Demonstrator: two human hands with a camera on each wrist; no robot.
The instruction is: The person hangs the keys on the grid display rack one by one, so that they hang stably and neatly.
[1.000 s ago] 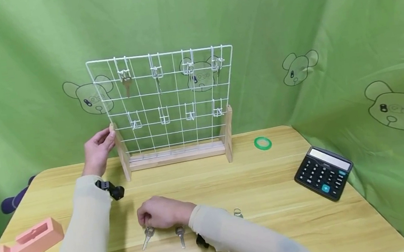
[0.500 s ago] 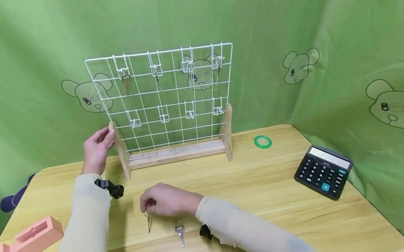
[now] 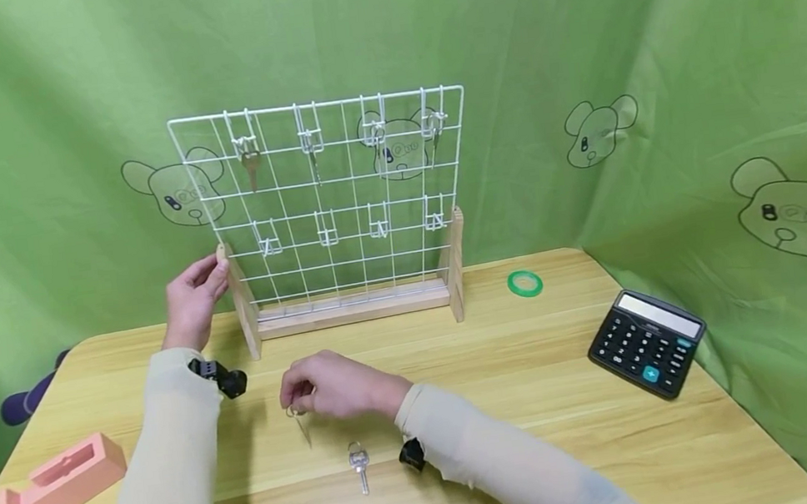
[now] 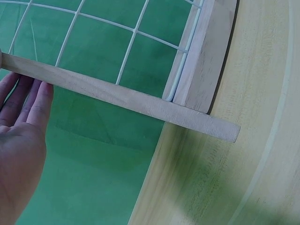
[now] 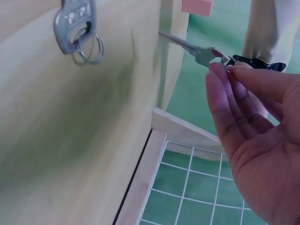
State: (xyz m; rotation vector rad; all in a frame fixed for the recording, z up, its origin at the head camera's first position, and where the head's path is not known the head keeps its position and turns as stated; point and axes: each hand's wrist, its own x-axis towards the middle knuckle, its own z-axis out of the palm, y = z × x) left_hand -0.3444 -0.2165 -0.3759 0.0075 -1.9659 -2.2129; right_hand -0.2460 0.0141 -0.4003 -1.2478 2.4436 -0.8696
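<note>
My left hand [image 3: 192, 301] holds the top of the left wooden upright [image 4: 117, 93] of a white wire grid rack [image 3: 354, 315], thumb in front and fingers behind. Over the table in front of the rack, my right hand [image 3: 337, 385] pinches a key [image 5: 204, 55] by its ring end, blade hanging down. Another key [image 3: 359, 463] with a ring lies on the table, nearer the viewer. Keys such as the brownish one [image 3: 252, 170] hang from the rack's upper hooks. The lower row of hooks [image 3: 269, 245] carries no keys.
A pink block-shaped holder [image 3: 62, 489] sits at the table's left. To the right are a green ring [image 3: 524, 284] and a black calculator [image 3: 647, 344]. Green curtain [image 3: 558, 31] surrounds the table, and something purple [image 3: 32, 403] shows beyond the left edge.
My right hand has lifted the key off the table, moving up, away from the viewer and slightly right. My left hand stays on the upright.
</note>
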